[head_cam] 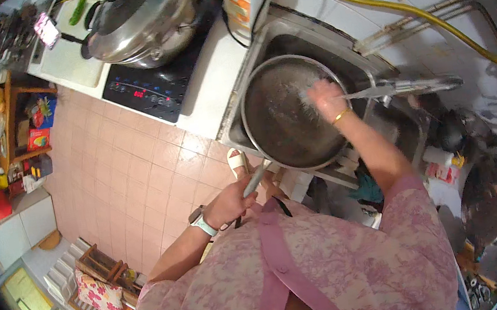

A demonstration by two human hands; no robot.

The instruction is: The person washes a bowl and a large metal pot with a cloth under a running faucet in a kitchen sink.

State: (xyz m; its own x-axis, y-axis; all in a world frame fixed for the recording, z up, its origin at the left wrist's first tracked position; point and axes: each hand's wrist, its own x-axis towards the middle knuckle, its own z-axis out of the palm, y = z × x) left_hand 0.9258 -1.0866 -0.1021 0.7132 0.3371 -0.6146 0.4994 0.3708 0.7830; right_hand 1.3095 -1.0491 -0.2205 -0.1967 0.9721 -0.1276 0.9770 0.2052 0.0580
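A large dark frying pan [282, 127] rests over the stainless steel sink [258, 52], its handle pointing towards me. Wrapped around that grey handle is my left hand [229, 202]. My right hand [326, 97] is at the right inner side of the pan, under a stream of water from the faucet [413, 85]. Its fingers are blurred, with a whitish patch of splash beside them. Whether they hold a scrubber or only meet the water cannot be made out. Some water wets the pan's inside.
Left of the sink, a lidded steel pot [152, 31] stands on a lit induction cooktop [146, 93]. A large white bottle [245, 2] stands at the sink's back left corner. A yellow hose [375, 6] runs along the tiled wall. Several kitchen items crowd the right, including a glass lid [489, 198].
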